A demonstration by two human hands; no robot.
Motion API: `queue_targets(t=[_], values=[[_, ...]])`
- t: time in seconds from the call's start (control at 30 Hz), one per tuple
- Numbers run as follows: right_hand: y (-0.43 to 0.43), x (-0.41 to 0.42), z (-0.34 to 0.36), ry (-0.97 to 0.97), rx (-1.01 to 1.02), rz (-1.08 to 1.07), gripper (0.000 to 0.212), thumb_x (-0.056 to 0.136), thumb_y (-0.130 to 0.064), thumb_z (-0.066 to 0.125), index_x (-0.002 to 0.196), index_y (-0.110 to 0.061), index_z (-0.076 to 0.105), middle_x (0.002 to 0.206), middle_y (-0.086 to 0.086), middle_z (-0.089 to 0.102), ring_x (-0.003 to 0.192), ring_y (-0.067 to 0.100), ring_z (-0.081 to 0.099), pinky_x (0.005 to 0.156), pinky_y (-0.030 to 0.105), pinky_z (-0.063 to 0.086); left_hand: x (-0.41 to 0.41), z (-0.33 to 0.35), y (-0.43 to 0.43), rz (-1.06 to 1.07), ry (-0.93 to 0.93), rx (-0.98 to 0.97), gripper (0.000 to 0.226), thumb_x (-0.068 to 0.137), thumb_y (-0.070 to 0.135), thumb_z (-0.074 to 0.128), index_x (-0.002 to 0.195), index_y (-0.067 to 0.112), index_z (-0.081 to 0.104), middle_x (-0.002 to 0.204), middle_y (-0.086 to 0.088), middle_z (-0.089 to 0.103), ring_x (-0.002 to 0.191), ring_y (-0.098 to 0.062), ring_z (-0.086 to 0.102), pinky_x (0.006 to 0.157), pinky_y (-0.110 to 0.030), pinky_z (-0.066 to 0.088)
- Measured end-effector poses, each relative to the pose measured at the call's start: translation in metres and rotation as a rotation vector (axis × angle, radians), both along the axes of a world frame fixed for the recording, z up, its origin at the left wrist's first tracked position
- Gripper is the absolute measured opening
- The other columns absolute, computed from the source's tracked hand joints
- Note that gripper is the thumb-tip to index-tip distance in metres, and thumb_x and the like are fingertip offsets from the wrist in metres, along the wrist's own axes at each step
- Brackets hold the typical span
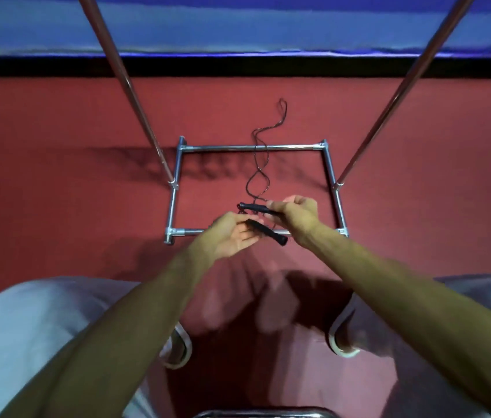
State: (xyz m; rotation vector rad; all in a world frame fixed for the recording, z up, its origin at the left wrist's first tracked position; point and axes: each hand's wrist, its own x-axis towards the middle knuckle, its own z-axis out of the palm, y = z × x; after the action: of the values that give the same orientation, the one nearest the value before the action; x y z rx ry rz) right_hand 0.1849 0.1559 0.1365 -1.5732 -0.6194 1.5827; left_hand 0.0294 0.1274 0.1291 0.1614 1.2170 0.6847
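Two black handles, slim, round and slightly tapered, belong to one skipping rope held over the middle of the view. The right hand [298,217] is curled round the end of the upper handle [257,208], which lies nearly level and points toward 9 o'clock. The left hand [232,236], palm up, holds the lower handle [268,232] between thumb and fingers, and its free end slants toward 4 o'clock. The two handles are close together, but blur hides whether they touch.

One thin dark cord [257,164] runs doubled from the handles toward 12 o'clock. It twists over itself in loose waves and ends in a narrow loop on the floor.

Under the hands lies one rectangular frame [250,148] of four shiny metal tubes joined by corner clamps. Two polished poles [129,86] rise from its sides toward 11 and 1 o'clock.

The floor [57,131] is a matt red, felt-like covering. Toward 6 o'clock show pale grey trousers [42,327] and two shoes [178,345] with white soles.
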Motion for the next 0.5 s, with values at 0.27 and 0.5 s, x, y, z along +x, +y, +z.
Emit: queue_targets(t=[0.27,0.5], values=[[-0.030,-0.002,0.074,-0.758,0.538,0.469,0.032,0.069,-0.005,0.081,0.060,-0.022,0.055,0.056,-0.010,0.060,0.049,0.002,0.053,0.056,0.019,0.043,0.023,0.085,0.020,-0.024,0.119,0.023,0.035,0.101,0.038,0.044,0.080,0.012,0.056,0.070,-0.007,0.058,0.061,-0.023,0.057,0.059,-0.031,0.049],[-0.003,0.016,0.137,-1.047,0.509,0.999,0.025,0.067,-0.037,0.072,0.069,-0.020,0.054,0.067,-0.002,0.059,0.068,0.026,0.054,0.061,0.039,0.049,0.035,0.081,0.023,-0.254,0.267,0.293,0.018,0.086,0.017,0.042,0.070,0.015,0.052,0.063,-0.003,0.049,0.049,-0.016,0.049,0.049,-0.022,0.043]])
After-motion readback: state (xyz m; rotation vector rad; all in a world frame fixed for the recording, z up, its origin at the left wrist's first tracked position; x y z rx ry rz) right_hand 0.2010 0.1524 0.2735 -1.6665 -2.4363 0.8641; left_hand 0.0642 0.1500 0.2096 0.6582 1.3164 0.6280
